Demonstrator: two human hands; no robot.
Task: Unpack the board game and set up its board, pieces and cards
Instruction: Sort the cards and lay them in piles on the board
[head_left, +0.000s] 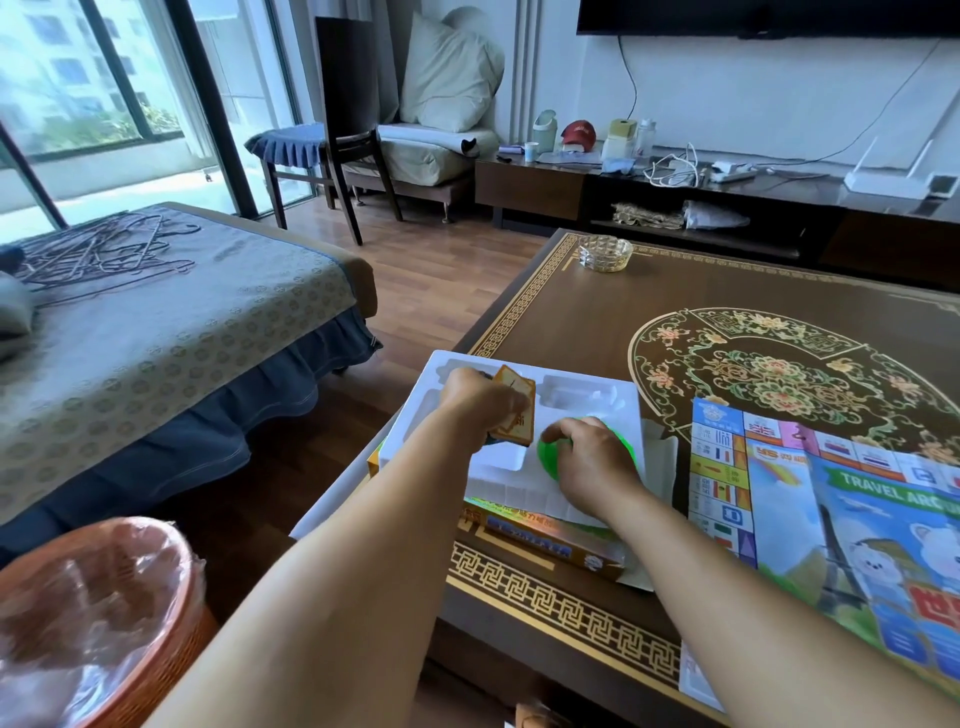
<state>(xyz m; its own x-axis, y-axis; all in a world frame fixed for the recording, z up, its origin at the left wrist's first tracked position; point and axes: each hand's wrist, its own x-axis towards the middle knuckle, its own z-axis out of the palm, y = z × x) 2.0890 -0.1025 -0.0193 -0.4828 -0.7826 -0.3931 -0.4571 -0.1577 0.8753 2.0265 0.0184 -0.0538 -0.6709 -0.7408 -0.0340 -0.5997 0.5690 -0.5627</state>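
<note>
A white moulded tray (587, 395) sits in the yellow game box (550, 540) at the table's near left corner. My left hand (480, 400) grips a stack of orange cards (517, 410) above the tray's left compartments. My right hand (592, 457) curls over a bright green piece (548, 452) in the tray's right part; most of that piece is hidden under my fingers. To the right, the colourful game board (727, 467) lies on the table, partly covered by the box lid (893, 545) with a bear picture.
A glass ashtray (605, 253) stands at the table's far left corner. An orange wastebasket (104, 623) with a plastic liner sits on the floor at lower left. A bed (156, 332) lies to the left, a dark chair (353, 130) behind.
</note>
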